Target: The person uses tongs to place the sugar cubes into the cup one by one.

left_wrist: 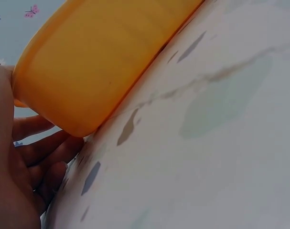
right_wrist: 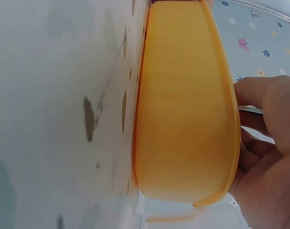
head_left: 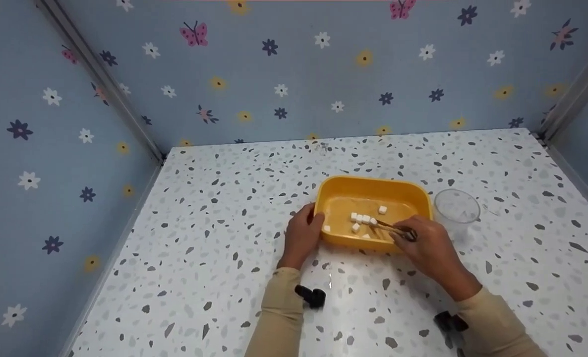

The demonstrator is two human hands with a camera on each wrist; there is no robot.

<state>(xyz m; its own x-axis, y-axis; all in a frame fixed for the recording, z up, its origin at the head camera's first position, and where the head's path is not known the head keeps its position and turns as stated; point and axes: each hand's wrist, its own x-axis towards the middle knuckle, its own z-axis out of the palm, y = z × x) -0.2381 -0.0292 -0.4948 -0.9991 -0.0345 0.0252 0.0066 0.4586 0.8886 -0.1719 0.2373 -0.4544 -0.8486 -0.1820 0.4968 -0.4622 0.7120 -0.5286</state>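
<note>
A yellow rectangular tub (head_left: pixel 373 187) holds several small white cubes (head_left: pixel 360 218), some in a short row. At the tub's left end, my left hand (head_left: pixel 302 235) grips it, thumb at the rim and fingers against the outside wall, as the left wrist view shows. My right hand (head_left: pixel 430 248) reaches over the right front rim and pinches a pair of tweezers (head_left: pixel 392 228). Their tips meet a white cube (head_left: pixel 373 221) at the row's right end; whether they clasp it I cannot tell. In the right wrist view the tub wall (right_wrist: pixel 183 100) hides most of the tweezers.
Just right of the tub stands a clear cup (head_left: pixel 456 206), close to my right hand. The speckled white tabletop (head_left: pixel 214 238) extends around the tub. Flower-patterned blue panels (head_left: pixel 304 74) rise behind and at the sides.
</note>
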